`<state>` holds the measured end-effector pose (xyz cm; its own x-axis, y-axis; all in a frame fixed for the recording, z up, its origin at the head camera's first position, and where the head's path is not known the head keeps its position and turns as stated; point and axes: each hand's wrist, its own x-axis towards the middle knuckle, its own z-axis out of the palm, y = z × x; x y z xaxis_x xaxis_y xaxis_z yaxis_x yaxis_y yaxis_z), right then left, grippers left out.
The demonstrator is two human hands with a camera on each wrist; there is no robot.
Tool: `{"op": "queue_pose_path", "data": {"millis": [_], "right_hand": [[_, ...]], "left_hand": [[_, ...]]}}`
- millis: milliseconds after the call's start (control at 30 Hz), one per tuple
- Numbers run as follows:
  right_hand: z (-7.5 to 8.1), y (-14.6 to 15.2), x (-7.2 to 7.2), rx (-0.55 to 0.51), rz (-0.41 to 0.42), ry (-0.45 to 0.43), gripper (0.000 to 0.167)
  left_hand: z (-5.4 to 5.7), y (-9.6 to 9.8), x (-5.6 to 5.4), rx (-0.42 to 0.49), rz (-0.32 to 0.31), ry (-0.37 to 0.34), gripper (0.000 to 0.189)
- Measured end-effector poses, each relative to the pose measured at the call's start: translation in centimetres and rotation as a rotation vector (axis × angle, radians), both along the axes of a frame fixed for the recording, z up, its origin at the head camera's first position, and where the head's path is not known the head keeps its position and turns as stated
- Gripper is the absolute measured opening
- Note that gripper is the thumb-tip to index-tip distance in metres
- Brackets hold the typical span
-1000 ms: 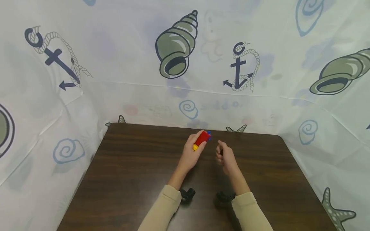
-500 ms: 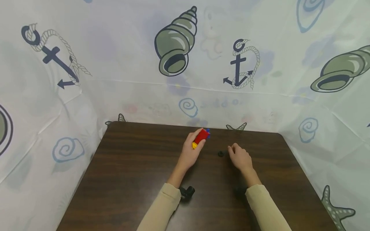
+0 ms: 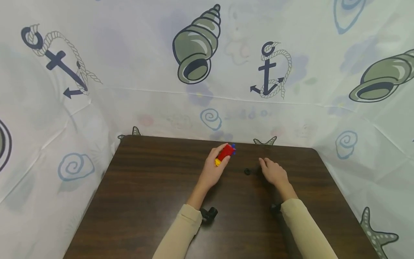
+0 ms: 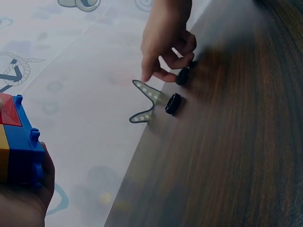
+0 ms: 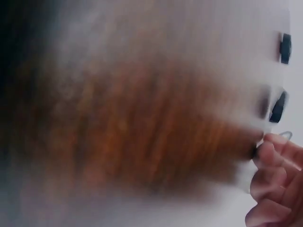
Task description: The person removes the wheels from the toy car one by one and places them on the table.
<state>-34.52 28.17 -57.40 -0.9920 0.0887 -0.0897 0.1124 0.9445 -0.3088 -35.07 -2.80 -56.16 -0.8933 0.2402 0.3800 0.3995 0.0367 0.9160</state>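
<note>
My left hand [image 3: 211,171] grips a red, yellow and blue plastic toy [image 3: 225,153] above the table. Blue pegs stick out of its blue part, seen large in the left wrist view beside a red block [image 4: 10,111]. Small black wheels lie on the wood; one wheel [image 3: 247,171] sits between the hands. My right hand [image 3: 274,172] is low over the tabletop with bent fingers. In the left wrist view a second wheel [image 4: 182,76] is close by its fingers. A dark bit [image 5: 255,152] shows at the fingertips in the right wrist view; whether it is held is unclear.
A dark brown wooden table [image 3: 155,194] spans the scene. White cloth [image 3: 145,64] printed with shells and anchors hangs behind it and along both sides. Black wrist cameras, such as the left one [image 3: 209,215], sit below the hands.
My right hand has moved right, away from the left hand, and a black wheel now shows on the table where it was. The left hand still holds the toy at nearly the same spot.
</note>
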Motion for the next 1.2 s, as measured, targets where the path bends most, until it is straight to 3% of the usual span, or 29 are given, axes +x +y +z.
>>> {"op": "queue_pose_path", "data": {"millis": [133,433,600,800,1033,1200], "right_hand": [[0.1,0.7,0.4,-0.109,-0.001,-0.038,0.066],[1.0,0.1,1.4,-0.185,0.189,-0.149,0.042],[1.2,0.1,1.3,-0.171,0.187,-0.129,0.036],[1.3,0.4,1.4,-0.186,0.151,-0.138,0.041],[2.3,0.6,1.9,-0.201,0.070,-0.070,0.052],[3.6,-0.3,2.2,-0.279,0.136,-0.002,0.044]], "left_hand": [[0.0,0.0,-0.1,0.005,-0.003,0.003,0.051],[0.3,-0.1,0.0,-0.022,-0.020,-0.005,0.050],[0.3,-0.1,0.1,-0.020,-0.031,-0.006,0.052],[0.4,0.0,0.4,0.011,-0.097,-0.051,0.062],[1.0,-0.2,0.6,0.002,-0.100,-0.048,0.043],[1.2,-0.7,0.5,-0.013,-0.074,-0.035,0.040]]}}
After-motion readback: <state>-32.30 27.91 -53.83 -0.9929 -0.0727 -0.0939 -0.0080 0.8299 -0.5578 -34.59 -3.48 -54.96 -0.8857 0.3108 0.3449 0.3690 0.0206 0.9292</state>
